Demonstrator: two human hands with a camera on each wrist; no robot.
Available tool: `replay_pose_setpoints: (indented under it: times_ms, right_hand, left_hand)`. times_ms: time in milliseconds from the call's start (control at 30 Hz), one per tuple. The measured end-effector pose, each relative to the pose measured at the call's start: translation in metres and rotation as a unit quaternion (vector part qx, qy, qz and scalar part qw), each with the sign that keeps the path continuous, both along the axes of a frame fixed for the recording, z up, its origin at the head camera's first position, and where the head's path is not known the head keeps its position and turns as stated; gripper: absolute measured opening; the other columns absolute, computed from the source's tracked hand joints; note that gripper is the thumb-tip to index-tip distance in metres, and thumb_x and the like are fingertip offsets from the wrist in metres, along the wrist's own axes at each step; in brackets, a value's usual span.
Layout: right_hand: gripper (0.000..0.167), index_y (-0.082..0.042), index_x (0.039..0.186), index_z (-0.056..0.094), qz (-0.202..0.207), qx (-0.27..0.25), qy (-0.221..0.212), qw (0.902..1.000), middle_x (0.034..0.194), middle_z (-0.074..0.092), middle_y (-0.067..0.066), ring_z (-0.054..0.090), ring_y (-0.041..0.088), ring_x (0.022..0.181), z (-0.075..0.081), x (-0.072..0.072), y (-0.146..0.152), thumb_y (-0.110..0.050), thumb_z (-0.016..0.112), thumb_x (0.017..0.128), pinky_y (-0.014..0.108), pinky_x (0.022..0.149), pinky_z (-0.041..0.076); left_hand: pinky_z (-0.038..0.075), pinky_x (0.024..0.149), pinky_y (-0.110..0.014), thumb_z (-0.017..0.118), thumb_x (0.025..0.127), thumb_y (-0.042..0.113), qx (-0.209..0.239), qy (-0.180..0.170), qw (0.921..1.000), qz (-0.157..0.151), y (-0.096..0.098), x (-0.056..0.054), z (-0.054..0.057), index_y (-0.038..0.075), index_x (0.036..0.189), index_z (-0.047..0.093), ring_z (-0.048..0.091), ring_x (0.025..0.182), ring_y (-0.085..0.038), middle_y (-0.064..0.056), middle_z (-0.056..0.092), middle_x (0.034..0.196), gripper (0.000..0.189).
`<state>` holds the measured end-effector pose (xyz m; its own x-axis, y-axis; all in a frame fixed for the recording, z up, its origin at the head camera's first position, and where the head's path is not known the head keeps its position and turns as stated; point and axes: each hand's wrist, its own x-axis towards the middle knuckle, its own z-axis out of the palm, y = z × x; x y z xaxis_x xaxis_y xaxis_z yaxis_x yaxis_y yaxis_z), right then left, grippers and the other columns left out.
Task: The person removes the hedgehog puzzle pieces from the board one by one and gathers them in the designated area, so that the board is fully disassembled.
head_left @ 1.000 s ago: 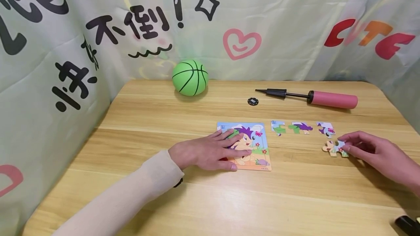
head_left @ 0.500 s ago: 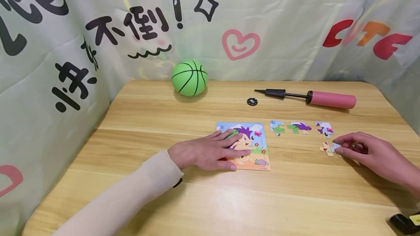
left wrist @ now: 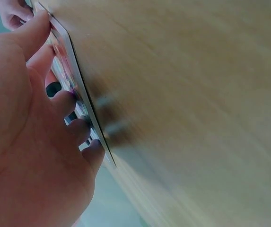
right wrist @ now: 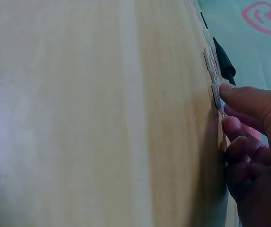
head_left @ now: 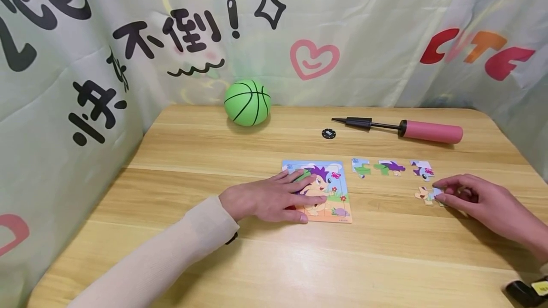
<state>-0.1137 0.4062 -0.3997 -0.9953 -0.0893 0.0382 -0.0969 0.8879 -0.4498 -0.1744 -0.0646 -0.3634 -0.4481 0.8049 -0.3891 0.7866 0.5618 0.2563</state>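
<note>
On a table [head_left: 257, 260], right hand [head_left: 481, 198] pinching jigsaw piece [head_left: 425, 196], left hand [head_left: 274, 199] (fingers [head_left: 310, 200] spread) on puzzle [head_left: 333, 184]

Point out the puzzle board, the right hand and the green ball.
puzzle board [head_left: 335, 193]: head view, right side of its printed picture.
right hand [head_left: 485, 200]: head view, back of the hand.
green ball [head_left: 247, 103]: head view, middle of its front.
</note>
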Motion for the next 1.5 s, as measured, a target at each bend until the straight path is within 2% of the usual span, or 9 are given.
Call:
replay_pose_setpoints:
  times_ms: [133, 233, 367, 500, 700, 867, 1067, 1333, 1500]
  right_hand:
    - [0.034, -0.001, 0.13, 0.072, -0.001, -0.009, 0.012, 0.9999, 0.097, 0.067, 0.0, 0.048, 0.0, 0.073, 0.0, 0.001, 0.002, -0.023, 0.075, 0.106, 0.017, 0.061, 0.038]
    - [0.033, -0.001, 0.133, 0.07, -0.001, -0.013, 0.024, 0.9996, 0.095, 0.066, -0.002, 0.048, 0.0, 0.072, 0.003, 0.0, 0.0, -0.022, 0.072, 0.108, 0.02, 0.058, 0.039]
    - [0.03, -0.004, 0.134, 0.071, 0.005, -0.032, 0.032, 0.9989, 0.094, 0.067, -0.007, 0.051, -0.001, 0.073, 0.012, -0.005, -0.013, -0.021, 0.07, 0.109, 0.022, 0.057, 0.041]
    - [0.027, -0.007, 0.131, 0.074, 0.037, -0.058, 0.034, 0.9971, 0.094, 0.069, -0.006, 0.057, -0.001, 0.076, 0.02, -0.013, -0.04, -0.019, 0.073, 0.107, 0.022, 0.059, 0.048]
    - [0.023, -0.011, 0.125, 0.078, 0.109, -0.067, 0.065, 0.9897, 0.093, 0.069, -0.002, 0.059, 0.001, 0.078, 0.032, -0.026, -0.093, -0.012, 0.078, 0.102, 0.02, 0.064, 0.052]
    - [0.021, -0.013, 0.124, 0.079, 0.148, -0.073, 0.031, 0.9858, 0.096, 0.071, -0.005, 0.061, 0.007, 0.083, 0.038, -0.034, -0.138, -0.02, 0.077, 0.104, 0.023, 0.071, 0.055]
    - [0.02, -0.015, 0.122, 0.078, 0.169, -0.087, -0.01, 0.9817, 0.099, 0.071, -0.006, 0.062, 0.013, 0.087, 0.033, -0.043, -0.177, -0.027, 0.075, 0.106, 0.026, 0.076, 0.055]
    - [0.013, -0.013, 0.116, 0.078, 0.193, -0.089, -0.011, 0.977, 0.097, 0.07, -0.004, 0.061, 0.014, 0.083, 0.02, -0.057, -0.211, -0.016, 0.077, 0.103, 0.026, 0.073, 0.053]
    - [0.011, -0.014, 0.112, 0.078, 0.202, -0.067, -0.01, 0.9771, 0.098, 0.07, -0.004, 0.061, 0.012, 0.084, 0.016, -0.06, -0.225, -0.018, 0.08, 0.102, 0.028, 0.076, 0.054]
  left_hand:
    - [-0.002, 0.14, -0.051, 0.043, 0.114, 0.058, -0.002, 0.004, 1.0, -0.001, 0.0, 0.0, 0.0, 0.052, 0.171, 0.022, -0.012, 0.172, -0.028, 0.003, -0.006, 0.185, 0.061]
    - [-0.003, 0.14, -0.05, 0.043, 0.114, 0.059, -0.003, 0.006, 1.0, -0.002, 0.0, 0.0, 0.0, 0.052, 0.171, 0.021, -0.012, 0.172, -0.028, 0.003, -0.006, 0.185, 0.061]
    - [-0.003, 0.14, -0.05, 0.042, 0.115, 0.058, -0.005, 0.003, 1.0, -0.004, 0.001, 0.0, 0.0, 0.051, 0.172, 0.02, -0.013, 0.171, -0.029, 0.003, -0.007, 0.185, 0.061]
    - [-0.002, 0.14, -0.05, 0.041, 0.115, 0.058, -0.007, 0.006, 0.9999, -0.007, 0.001, 0.0, -0.001, 0.05, 0.172, 0.02, -0.013, 0.171, -0.028, 0.002, -0.008, 0.185, 0.061]
    - [-0.002, 0.14, -0.052, 0.041, 0.115, 0.058, 0.002, 0.018, 0.9998, -0.013, 0.0, 0.0, -0.003, 0.05, 0.172, 0.019, -0.012, 0.172, -0.026, 0.001, -0.007, 0.185, 0.062]
    - [-0.004, 0.139, -0.055, 0.041, 0.114, 0.061, 0.01, 0.027, 0.9995, -0.009, -0.007, 0.001, -0.003, 0.052, 0.171, 0.02, -0.01, 0.172, -0.026, 0.001, -0.004, 0.186, 0.062]
    - [-0.003, 0.139, -0.053, 0.038, 0.114, 0.062, 0.007, 0.02, 0.9998, 0.002, -0.023, 0.002, -0.002, 0.052, 0.171, 0.021, -0.01, 0.172, -0.029, -0.002, -0.009, 0.185, 0.06]
    - [0.003, 0.14, -0.055, 0.037, 0.115, 0.06, 0.004, 0.024, 0.9997, -0.001, -0.038, 0.003, -0.004, 0.052, 0.171, 0.022, -0.01, 0.171, -0.033, -0.008, -0.008, 0.185, 0.058]
    - [0.005, 0.139, -0.057, 0.036, 0.116, 0.057, 0.011, 0.026, 0.9995, -0.013, -0.044, 0.003, -0.004, 0.049, 0.171, 0.024, -0.01, 0.171, -0.037, -0.009, -0.006, 0.185, 0.057]
